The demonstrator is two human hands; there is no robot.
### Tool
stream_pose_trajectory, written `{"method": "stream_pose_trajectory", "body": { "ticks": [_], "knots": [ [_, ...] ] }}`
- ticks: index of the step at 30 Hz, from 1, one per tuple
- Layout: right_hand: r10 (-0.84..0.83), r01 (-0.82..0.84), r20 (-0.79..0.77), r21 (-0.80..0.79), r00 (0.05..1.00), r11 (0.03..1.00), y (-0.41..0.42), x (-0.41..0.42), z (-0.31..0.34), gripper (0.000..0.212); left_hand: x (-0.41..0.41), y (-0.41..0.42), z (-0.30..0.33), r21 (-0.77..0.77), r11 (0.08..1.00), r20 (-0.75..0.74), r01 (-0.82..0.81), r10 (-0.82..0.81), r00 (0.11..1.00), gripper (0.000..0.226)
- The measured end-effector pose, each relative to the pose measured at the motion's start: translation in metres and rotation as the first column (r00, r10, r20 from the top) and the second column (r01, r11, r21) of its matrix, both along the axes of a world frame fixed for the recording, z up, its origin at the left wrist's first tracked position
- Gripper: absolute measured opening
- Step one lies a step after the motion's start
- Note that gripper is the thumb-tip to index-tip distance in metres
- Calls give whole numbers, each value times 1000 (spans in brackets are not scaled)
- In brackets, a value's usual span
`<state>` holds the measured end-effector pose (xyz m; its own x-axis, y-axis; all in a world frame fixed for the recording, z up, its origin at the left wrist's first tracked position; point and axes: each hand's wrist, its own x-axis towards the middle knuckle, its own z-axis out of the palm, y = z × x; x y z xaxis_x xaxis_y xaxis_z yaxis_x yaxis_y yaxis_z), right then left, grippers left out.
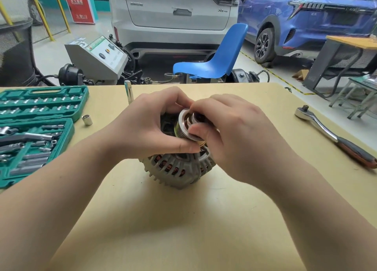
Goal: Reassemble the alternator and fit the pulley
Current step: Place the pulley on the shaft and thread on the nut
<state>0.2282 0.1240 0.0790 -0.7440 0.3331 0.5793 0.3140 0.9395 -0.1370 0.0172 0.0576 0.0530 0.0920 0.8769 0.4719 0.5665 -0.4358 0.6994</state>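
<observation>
A grey alternator (175, 168) with copper windings showing through its slots stands on the tan table (183, 219). A ribbed metal pulley (184, 123) sits tilted on top of it. My left hand (142, 130) grips the pulley from the left, thumb under its rim. My right hand (234, 136) pinches a small part at the pulley's centre; the fingers hide what that part is. Both hands cover much of the alternator's top.
A green socket set case (36, 128) lies open at the left. A loose socket (87, 120) and an upright extension bar (129, 93) stand near it. A ratchet wrench (334, 137) lies at the right. Beyond the table are a blue chair (214, 60) and parked cars.
</observation>
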Motion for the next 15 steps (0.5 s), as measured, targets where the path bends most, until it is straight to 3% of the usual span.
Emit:
{"method": "stream_pose_trajectory", "body": {
  "ticks": [2,5,10,15],
  "knots": [
    [84,-87,82,36,993,996,8,6,6,18,0,0,1,-1,1000,23,20,-20,1000,56],
    [142,-139,84,-45,986,989,13,14,8,26,1,0,0,-9,999,59,42,-41,997,56],
    [-41,36,-48,-109,998,993,9,9,4,39,1,0,-1,-19,1000,37,-4,5,999,62],
    [61,-66,-68,-65,996,996,8,9,8,21,3,-1,2,1,1000,2,-15,15,1000,58]
  ]
}}
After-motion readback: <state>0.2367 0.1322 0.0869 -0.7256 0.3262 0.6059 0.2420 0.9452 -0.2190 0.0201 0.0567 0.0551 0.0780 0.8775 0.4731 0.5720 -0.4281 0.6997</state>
